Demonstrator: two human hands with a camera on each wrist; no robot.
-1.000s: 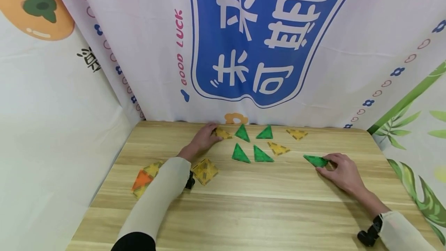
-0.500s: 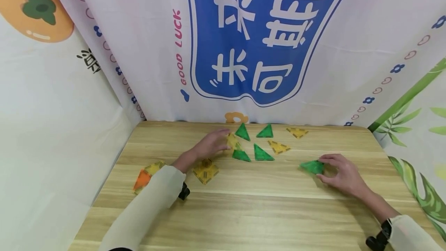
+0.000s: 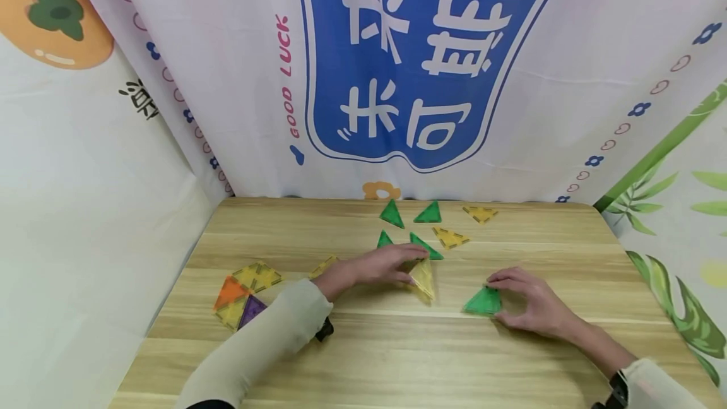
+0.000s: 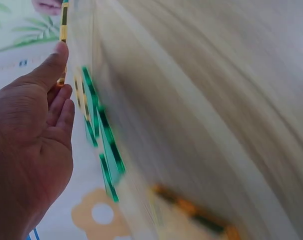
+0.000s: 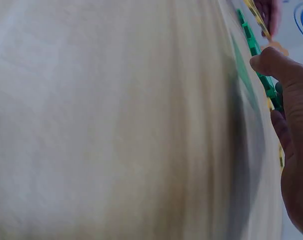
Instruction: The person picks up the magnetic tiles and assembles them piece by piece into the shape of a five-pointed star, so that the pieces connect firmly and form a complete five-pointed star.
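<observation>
In the head view my left hand (image 3: 379, 266) pinches a yellow triangular magnetic tile (image 3: 423, 280) between thumb and fingers, over the middle of the table. To the right, my right hand (image 3: 531, 300) pinches a green triangular magnetic tile (image 3: 483, 301) by its edges, one corner pointing left toward the yellow one. The left wrist view shows the yellow tile edge-on at the thumb (image 4: 55, 61). In the right wrist view the green tile (image 5: 256, 57) also appears edge-on, above its reflection in the tabletop.
Behind the left hand lie several green triangles (image 3: 428, 212) and two yellow triangles (image 3: 451, 238). At the left sits a joined group of yellow, orange (image 3: 230, 293) and purple (image 3: 252, 310) tiles, partly under the left sleeve. Another yellow piece (image 3: 324, 266) is half hidden by the left wrist.
My left hand has picked up the yellow tile from the back of the table and carried it right and nearer. My right hand has brought the green tile left and nearer, turning it.
</observation>
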